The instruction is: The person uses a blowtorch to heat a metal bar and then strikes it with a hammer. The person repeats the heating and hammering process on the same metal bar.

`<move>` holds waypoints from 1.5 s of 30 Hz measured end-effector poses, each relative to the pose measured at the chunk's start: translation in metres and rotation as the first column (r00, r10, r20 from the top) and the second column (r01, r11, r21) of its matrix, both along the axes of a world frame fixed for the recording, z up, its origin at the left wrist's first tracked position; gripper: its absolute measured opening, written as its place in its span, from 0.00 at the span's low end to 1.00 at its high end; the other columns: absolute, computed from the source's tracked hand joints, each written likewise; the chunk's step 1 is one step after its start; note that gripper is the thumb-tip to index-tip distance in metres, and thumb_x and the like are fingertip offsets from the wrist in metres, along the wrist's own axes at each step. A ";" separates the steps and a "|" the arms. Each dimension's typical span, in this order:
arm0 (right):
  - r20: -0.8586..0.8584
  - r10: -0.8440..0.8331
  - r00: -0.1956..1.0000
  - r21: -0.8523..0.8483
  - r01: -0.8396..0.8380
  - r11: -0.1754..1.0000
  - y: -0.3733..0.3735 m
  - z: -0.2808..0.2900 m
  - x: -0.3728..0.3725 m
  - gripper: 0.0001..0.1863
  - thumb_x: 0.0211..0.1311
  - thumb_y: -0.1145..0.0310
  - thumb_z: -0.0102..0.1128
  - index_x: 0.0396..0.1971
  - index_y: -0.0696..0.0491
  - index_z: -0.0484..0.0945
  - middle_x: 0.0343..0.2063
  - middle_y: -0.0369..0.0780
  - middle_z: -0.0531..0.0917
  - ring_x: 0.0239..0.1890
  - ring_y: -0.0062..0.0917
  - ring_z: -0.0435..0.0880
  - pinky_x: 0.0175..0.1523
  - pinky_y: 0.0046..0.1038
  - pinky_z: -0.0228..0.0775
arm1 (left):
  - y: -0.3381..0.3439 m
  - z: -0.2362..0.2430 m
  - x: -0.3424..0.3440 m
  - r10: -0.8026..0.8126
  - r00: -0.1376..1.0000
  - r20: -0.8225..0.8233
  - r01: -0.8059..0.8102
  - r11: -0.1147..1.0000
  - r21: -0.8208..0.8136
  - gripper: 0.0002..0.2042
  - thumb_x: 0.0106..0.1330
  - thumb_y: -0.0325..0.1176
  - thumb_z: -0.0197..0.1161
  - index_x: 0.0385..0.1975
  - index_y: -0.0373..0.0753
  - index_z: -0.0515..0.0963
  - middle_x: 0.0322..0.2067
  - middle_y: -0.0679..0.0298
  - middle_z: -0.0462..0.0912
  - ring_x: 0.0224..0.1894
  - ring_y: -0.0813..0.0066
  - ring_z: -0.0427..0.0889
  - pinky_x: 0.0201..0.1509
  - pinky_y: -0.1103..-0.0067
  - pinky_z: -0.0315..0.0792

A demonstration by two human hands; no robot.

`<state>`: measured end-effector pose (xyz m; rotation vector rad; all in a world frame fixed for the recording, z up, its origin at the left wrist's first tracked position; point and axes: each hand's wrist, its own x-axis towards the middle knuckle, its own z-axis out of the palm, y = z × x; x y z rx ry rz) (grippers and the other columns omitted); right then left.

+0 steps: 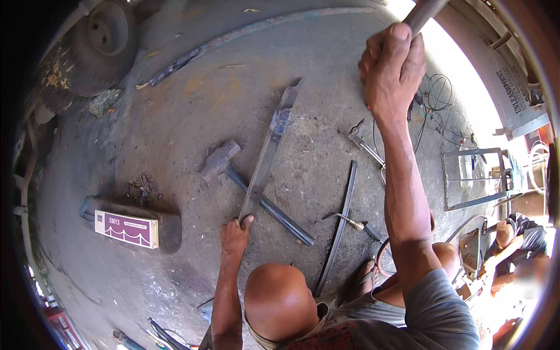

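My left hand is closed around the near end of a long flat metal bar. The bar slants away to the upper right, its far end darkened and rough. Beneath it, crossing at an angle, lies a sledgehammer with a blocky head and a dark handle. High at the upper right my right hand is raised, fist wrapped round a thick round handle. The far part of that tool is cut off by the picture's edge.
A cutting torch, a second torch and a dark metal strip lie near my right arm. At left is a purple-and-white box. A wheel, metal frame and co-worker stand around the edges.
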<state>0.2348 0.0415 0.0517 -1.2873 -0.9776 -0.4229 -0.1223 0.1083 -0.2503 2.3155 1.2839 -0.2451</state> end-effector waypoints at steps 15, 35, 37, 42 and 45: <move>-0.299 -0.122 0.947 -0.839 -0.200 0.506 0.047 -0.163 -0.027 0.30 0.80 0.44 0.50 0.37 0.61 0.77 0.26 0.55 0.85 0.34 0.52 0.88 0.40 0.49 0.77 | 0.002 -0.041 -0.013 -0.044 0.992 0.118 0.039 0.998 0.048 0.36 0.77 0.61 0.51 0.34 0.25 0.84 0.38 0.34 0.85 0.46 0.31 0.83 0.55 0.51 0.76; -0.291 -0.185 0.939 -0.884 -0.190 0.427 0.005 -0.272 -0.016 0.31 0.80 0.47 0.47 0.46 0.68 0.76 0.37 0.67 0.83 0.45 0.64 0.85 0.52 0.53 0.75 | -0.003 -0.013 -0.012 0.111 0.985 0.132 -0.065 0.947 -0.315 0.46 0.63 0.73 0.63 0.38 0.19 0.83 0.36 0.30 0.84 0.47 0.33 0.86 0.50 0.55 0.77; -0.355 -0.144 0.924 -0.838 -0.246 0.487 0.036 -0.208 -0.016 0.33 0.80 0.43 0.47 0.43 0.65 0.78 0.36 0.65 0.84 0.45 0.62 0.85 0.51 0.52 0.74 | 0.006 -0.006 -0.020 0.121 0.989 0.088 -0.094 0.960 -0.263 0.47 0.61 0.75 0.63 0.35 0.19 0.84 0.35 0.31 0.85 0.46 0.33 0.86 0.49 0.54 0.78; -0.303 -0.256 0.918 -0.809 -0.107 0.578 -0.001 -0.174 -0.005 0.40 0.78 0.34 0.45 0.33 0.63 0.76 0.22 0.49 0.78 0.28 0.41 0.83 0.38 0.46 0.74 | 0.000 -0.035 -0.027 0.034 0.986 0.165 -0.029 0.999 -0.032 0.46 0.64 0.73 0.60 0.32 0.20 0.85 0.36 0.31 0.85 0.46 0.33 0.86 0.53 0.53 0.78; -0.390 -0.344 0.854 -0.883 -0.241 0.402 -0.035 -0.181 0.021 0.39 0.79 0.37 0.45 0.32 0.64 0.80 0.24 0.54 0.84 0.35 0.47 0.89 0.44 0.47 0.77 | -0.007 -0.031 -0.028 0.164 0.981 0.105 -0.148 0.979 -0.140 0.45 0.66 0.72 0.59 0.37 0.20 0.84 0.39 0.31 0.85 0.49 0.34 0.85 0.57 0.53 0.77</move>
